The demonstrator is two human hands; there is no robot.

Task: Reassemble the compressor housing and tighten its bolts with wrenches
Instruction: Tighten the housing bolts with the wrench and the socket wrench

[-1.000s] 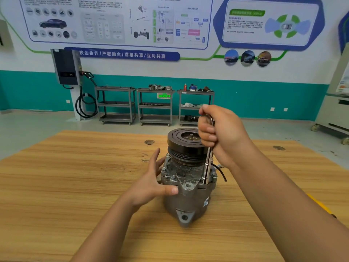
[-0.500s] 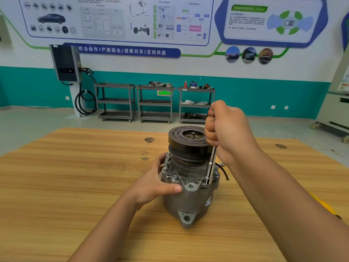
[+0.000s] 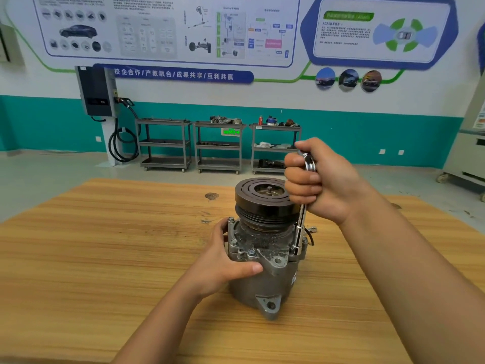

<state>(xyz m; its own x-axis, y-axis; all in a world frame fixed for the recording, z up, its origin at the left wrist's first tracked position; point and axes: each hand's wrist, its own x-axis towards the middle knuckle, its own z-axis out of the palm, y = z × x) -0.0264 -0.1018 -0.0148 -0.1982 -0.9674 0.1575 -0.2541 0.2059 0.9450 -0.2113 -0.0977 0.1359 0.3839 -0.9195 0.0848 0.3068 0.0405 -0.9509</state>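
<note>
The compressor (image 3: 265, 279) is standing upright on the desk (image 3: 105, 258), pulley (image 3: 262, 198) on top, with bare wood stretching wide on either side and the desk's far edge running behind it. Beyond, open floor is reaching back to three carts (image 3: 217, 145). The left hand (image 3: 223, 266) is wrapping the compressor's left side, thumb lying across the front. The right hand (image 3: 320, 182) is gripping a wrench (image 3: 299, 232) in a tight fist, its shaft standing nearly upright beside the pulley, lower end meeting the compressor's right side.
</note>
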